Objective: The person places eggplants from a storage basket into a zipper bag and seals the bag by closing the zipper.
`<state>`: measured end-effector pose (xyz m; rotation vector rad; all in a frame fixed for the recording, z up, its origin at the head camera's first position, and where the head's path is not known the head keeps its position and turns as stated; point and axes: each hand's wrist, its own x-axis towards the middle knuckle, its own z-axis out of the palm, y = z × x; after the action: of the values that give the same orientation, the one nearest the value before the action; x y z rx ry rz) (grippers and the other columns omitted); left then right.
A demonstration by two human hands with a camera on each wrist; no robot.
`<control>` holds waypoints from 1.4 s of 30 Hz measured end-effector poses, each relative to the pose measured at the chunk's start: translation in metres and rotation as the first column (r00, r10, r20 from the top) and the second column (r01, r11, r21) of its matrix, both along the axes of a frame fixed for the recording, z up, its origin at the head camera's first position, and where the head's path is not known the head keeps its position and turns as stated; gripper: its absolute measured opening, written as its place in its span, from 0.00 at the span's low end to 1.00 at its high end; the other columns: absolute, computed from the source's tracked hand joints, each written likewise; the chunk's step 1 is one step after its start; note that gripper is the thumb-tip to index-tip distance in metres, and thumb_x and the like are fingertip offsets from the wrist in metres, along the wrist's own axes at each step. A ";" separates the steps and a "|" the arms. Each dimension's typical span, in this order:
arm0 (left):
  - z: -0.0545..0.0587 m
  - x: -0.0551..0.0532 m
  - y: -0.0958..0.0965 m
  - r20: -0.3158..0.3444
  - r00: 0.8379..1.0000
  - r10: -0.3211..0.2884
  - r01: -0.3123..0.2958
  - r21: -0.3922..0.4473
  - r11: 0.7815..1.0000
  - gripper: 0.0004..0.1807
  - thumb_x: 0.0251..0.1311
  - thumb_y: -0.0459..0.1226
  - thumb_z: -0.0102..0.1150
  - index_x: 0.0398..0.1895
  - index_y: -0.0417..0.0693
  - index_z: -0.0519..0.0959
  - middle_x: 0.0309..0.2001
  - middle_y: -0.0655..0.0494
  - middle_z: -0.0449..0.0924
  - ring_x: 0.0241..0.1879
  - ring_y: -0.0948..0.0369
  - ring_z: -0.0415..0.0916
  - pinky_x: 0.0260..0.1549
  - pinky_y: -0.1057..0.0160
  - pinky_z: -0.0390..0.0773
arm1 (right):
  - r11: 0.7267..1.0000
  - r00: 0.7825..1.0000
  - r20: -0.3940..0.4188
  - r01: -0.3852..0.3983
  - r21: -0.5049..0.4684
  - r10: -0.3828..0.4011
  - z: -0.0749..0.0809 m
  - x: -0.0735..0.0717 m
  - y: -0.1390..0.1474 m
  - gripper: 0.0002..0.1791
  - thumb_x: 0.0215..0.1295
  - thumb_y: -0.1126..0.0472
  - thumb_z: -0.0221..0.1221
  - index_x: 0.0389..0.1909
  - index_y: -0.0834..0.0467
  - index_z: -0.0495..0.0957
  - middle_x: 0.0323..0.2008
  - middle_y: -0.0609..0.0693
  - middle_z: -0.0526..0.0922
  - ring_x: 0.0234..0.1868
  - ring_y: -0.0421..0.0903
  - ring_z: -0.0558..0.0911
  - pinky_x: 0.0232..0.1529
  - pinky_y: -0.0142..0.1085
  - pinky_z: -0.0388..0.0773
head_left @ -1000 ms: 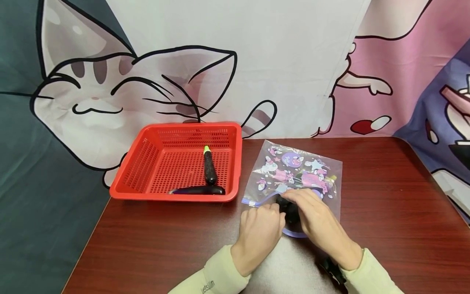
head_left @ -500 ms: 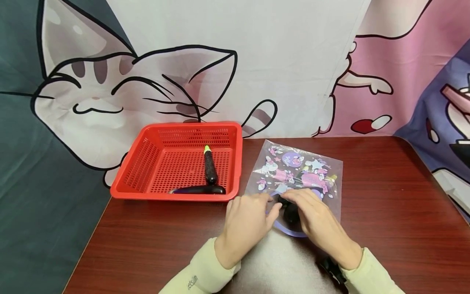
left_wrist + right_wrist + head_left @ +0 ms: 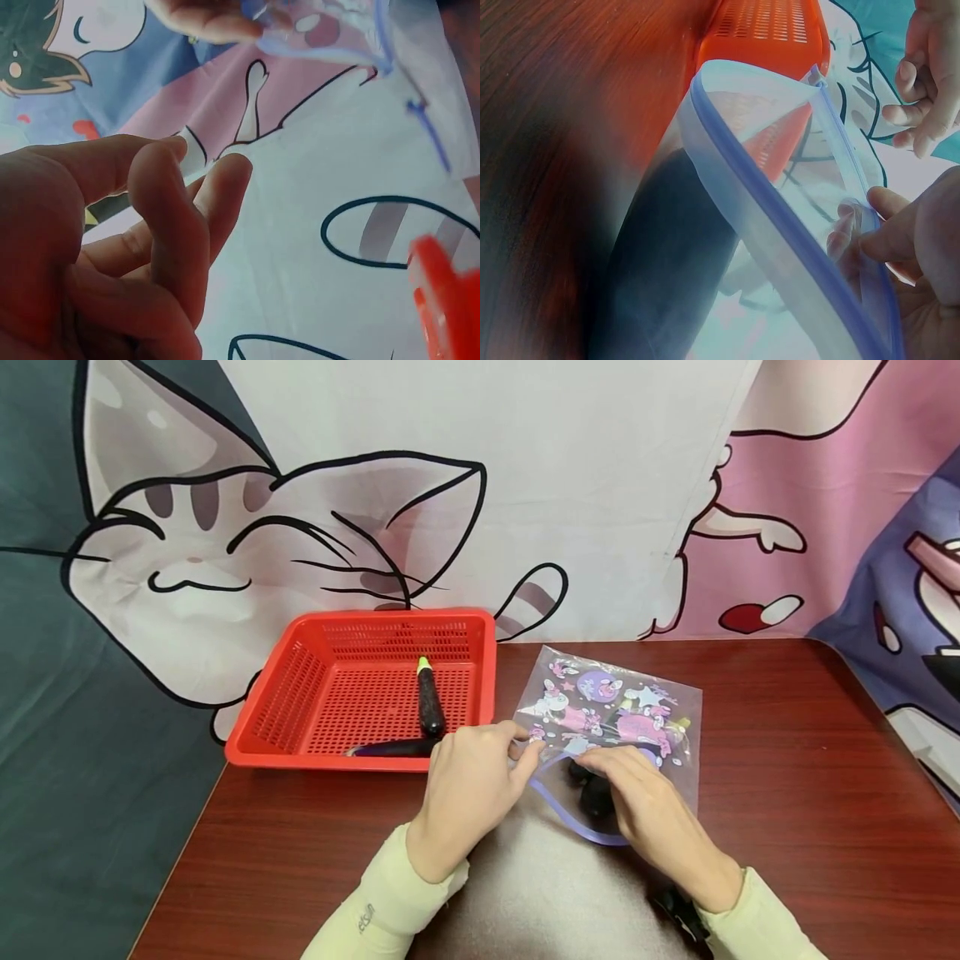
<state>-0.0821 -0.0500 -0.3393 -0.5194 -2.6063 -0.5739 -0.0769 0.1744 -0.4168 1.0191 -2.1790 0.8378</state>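
A clear zip bag [image 3: 606,693] with cartoon prints lies on the table, its purple-edged mouth standing apart. Dark eggplants [image 3: 596,797] are inside it, partly hidden by the print and a hand. My right hand [image 3: 652,818] pinches the bag's purple rim [image 3: 780,210] between thumb and fingers. My left hand [image 3: 468,793] hovers off the bag near the red basket, fingers loosely bent; in the left wrist view nothing is between the left fingers [image 3: 172,195]. A green-tipped eggplant [image 3: 430,702] lies in the basket, and a second eggplant [image 3: 390,747] there is partly covered by the left hand.
The red plastic basket [image 3: 240,747] stands at the back left of the brown table [image 3: 810,810]. A printed cloth [image 3: 600,485] hangs behind the table. A black strap [image 3: 681,912] sits below the right wrist.
My left hand has drawn away from the bag's rim, leftward to the basket's near right corner, and its fingers have loosened. The mouth's left side has shifted. My right hand keeps its place.
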 end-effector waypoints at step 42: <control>0.028 -0.109 -0.066 0.296 0.920 0.256 -0.235 -0.104 0.966 0.20 0.63 0.47 0.65 0.50 0.42 0.84 0.42 0.44 0.86 0.33 0.46 0.82 0.29 0.49 0.80 | 1.000 1.000 0.016 -0.007 -0.006 0.007 -0.003 -0.001 -0.002 0.21 0.78 0.65 0.37 0.53 0.65 0.79 0.49 0.52 0.82 0.49 0.49 0.79 0.60 0.30 0.66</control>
<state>-0.1912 -0.1156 -0.3114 -0.1208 -2.9341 -0.5189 -0.0774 0.1727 -0.4199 1.0208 -2.1870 0.8576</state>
